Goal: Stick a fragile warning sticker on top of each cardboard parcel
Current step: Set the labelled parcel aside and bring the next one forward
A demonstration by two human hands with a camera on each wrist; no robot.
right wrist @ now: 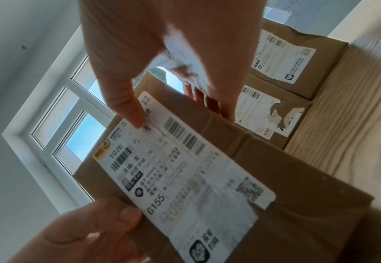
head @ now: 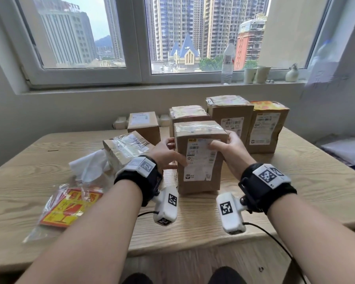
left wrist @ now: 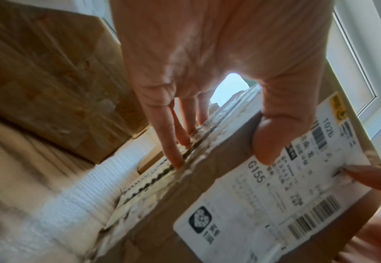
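Note:
A tall brown cardboard parcel (head: 201,160) with a white shipping label stands upright at the table's middle, its top covered in clear tape. My left hand (head: 173,152) grips its left side, thumb on the front and fingers along the taped edge. My right hand (head: 223,141) grips the upper right corner, with its thumb on the label (right wrist: 185,178). I cannot tell whether the base touches the table. A clear bag of yellow-and-red fragile stickers (head: 68,208) lies at the left. The far-right parcel (head: 266,128) carries a yellow-and-red sticker on top.
Several more parcels stand behind: (head: 143,126), (head: 188,114), (head: 230,113). Another parcel (head: 125,148) lies tilted at the left beside crumpled white paper (head: 90,165). On the windowsill are a bottle (head: 228,62) and cups (head: 256,74). The wooden table (head: 295,181) shows bare wood at the right.

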